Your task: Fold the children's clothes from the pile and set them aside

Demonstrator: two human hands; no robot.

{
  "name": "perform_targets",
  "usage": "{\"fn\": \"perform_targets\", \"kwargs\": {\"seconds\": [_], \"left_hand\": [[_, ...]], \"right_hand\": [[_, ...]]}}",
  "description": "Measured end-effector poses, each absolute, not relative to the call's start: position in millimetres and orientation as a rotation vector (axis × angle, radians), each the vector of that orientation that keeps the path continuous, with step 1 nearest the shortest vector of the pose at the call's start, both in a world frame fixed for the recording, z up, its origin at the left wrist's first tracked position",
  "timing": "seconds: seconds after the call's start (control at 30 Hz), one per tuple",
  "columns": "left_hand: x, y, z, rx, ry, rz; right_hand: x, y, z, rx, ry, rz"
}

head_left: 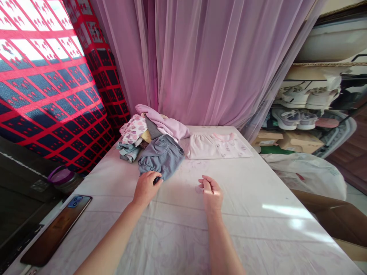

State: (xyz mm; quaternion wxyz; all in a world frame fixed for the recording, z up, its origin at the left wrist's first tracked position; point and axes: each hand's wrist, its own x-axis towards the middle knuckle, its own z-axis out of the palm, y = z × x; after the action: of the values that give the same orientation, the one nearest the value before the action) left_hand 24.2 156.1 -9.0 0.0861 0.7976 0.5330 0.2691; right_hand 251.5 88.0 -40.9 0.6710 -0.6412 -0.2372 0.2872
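My left hand (146,188) is closed at the near edge of a pair of blue-grey pants (162,154) with gathered elastic, at the front of a clothes pile. A dark bit shows between its thumb and fingers. To the right, my right hand (212,193) hovers over the table with loosely bent fingers apart, holding nothing. The pile behind the pants includes a lilac garment (169,124), a pink-and-white patterned garment (133,128) and a light blue garment (128,152). Right of it lie folded cream striped pants (202,146) and a folded white printed top (233,147) with pink neckline.
A pale cloth covers the table (177,236). A phone (57,231) lies at its left edge, near a purple-lidded jar (64,177). Purple curtains (195,61) hang behind. On the right stand a shoe rack with sneakers (295,95), a plastic bag (312,173) and a brown box (335,217).
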Motion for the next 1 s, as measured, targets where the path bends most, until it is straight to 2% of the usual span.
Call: {"fn": "perform_targets", "kwargs": {"seconds": [0.37,1.0], "left_hand": [[29,161,-20,2.353,1.656,0.744],[16,162,-32,2.024,1.465,1.117]], "right_hand": [[251,87,-40,-1.473,-0.558,0.637],[250,87,-46,-1.466,-0.594,0.613]]}}
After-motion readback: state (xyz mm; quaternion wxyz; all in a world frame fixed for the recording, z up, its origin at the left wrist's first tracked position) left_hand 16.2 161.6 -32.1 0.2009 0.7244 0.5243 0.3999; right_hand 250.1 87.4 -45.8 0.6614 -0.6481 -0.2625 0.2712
